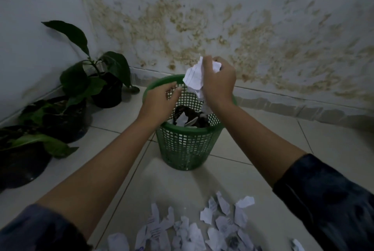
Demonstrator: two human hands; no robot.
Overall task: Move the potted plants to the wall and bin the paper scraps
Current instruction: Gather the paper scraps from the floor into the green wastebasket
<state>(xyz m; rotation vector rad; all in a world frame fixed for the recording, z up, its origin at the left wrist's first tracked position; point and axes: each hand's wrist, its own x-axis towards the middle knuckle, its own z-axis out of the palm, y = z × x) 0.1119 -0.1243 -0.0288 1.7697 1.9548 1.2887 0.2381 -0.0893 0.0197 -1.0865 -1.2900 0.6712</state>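
Crumpled paper held over the green bin, plants lined up by the wall.

The paper wad (195, 80) is white, ruled with faint lines, its writing too blurred to read; it hangs above the green mesh bin (186, 145), which already holds scraps. The right hand (219, 84) grips the wad with curled fingers. The left hand (159, 101) hovers over the rim, fingers loosely spread, seemingly holding nothing. Torn paper scraps (192, 228) litter the floor tiles (263, 145) nearer the person. Three potted plants (66, 113) in dark pots stand along the stained wall (242, 28), left.
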